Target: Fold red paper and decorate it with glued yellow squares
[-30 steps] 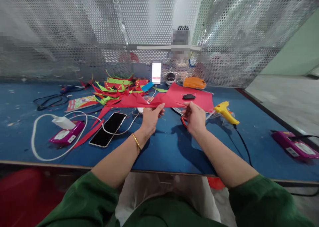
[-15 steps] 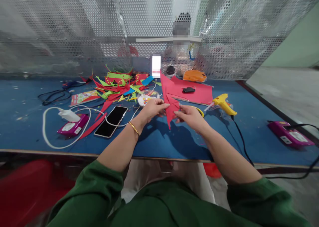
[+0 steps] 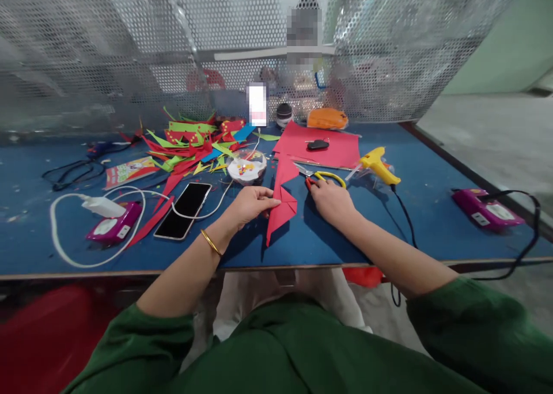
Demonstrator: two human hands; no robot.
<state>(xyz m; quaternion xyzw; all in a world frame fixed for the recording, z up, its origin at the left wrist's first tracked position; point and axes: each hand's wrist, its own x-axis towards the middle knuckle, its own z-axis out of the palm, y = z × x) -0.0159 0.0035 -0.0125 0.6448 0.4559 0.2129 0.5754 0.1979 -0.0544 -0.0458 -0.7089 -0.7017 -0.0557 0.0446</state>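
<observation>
Folded red paper [image 3: 286, 208] is in the left hand [image 3: 251, 205], just left of the scissors [image 3: 330, 178], which serve as the landmark here. It is a long piece with a notched edge facing the scissors, crease lines across its wider part and a narrow tip directed toward the person. The left thumb and fingers pinch it by the edge farther from the scissors. A gold bracelet [image 3: 211, 242] circles the left wrist.

The right hand [image 3: 333, 203] is down at the scissors, its fingers bent over the red handle; whether they have closed around it I cannot tell.

Beyond the scissors lies a red sheet [image 3: 343, 150] with a small black object [image 3: 318, 145] on top, and farther beyond, an orange package [image 3: 327, 118]. Right of the scissors is a yellow glue gun [image 3: 380, 166]; well to the right, a purple power box [image 3: 488, 212]. Left of the scissors, past the folded paper, stands a white bowl [image 3: 246, 173] holding small yellow and orange bits. Farther left are a dark-screened phone [image 3: 185, 207] with a white cable across it and, beyond the phone, a heap of red and green paper strips [image 3: 190, 146]. All these rest on the blue table [image 3: 322, 250].
</observation>
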